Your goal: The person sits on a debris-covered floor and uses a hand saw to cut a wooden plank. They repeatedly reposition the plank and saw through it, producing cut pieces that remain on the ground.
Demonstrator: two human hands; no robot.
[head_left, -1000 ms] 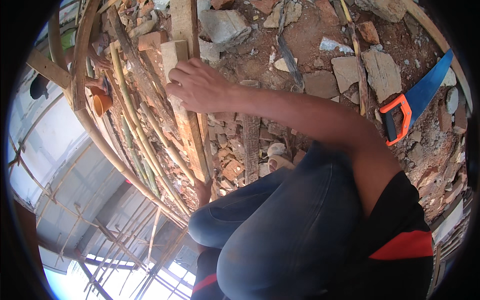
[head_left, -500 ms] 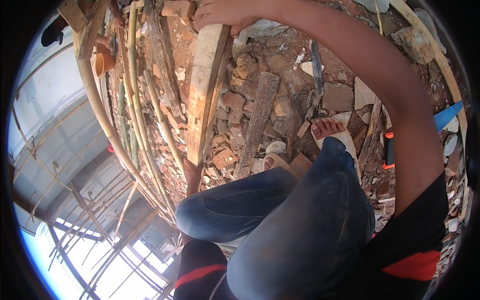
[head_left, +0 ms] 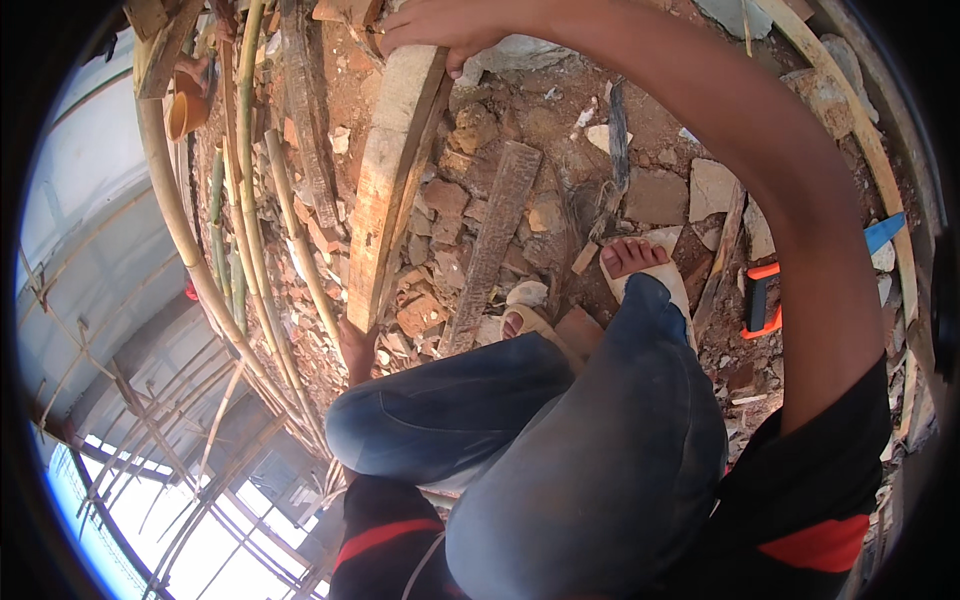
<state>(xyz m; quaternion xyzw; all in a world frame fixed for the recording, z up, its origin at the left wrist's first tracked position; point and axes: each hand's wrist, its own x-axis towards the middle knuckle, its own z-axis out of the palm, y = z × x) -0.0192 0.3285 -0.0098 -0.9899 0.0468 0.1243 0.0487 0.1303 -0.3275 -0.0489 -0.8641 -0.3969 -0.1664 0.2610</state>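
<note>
A squared wooden beam point(head_left: 383, 170) lies lengthwise in front of me, with a narrower, darker strip of wood along its right side. My left hand point(head_left: 358, 347) is closed around the near end, beside my knee. At the far end my right hand point(head_left: 445, 24) is bent over the top, its thumb down the right side; some of its fingers are cut off by the picture's upper edge. To the right of my bent legs lies a handsaw point(head_left: 762, 302) with an orange and black handle and a blue blade, partly hidden behind my right forearm.
Broken brick and stone rubble point(head_left: 440, 260) covers the ground. A rough plank point(head_left: 497, 245) lies right of the beam. Bamboo poles point(head_left: 250, 200) run along the left, near an orange pot point(head_left: 186, 112) and part of another person. Bamboo scaffolding point(head_left: 190, 440) stands at lower left.
The view has shifted slightly, so the beam, rubble and my legs appear a little further left. More of the saw's handle shows. Both hands keep their places on the beam.
</note>
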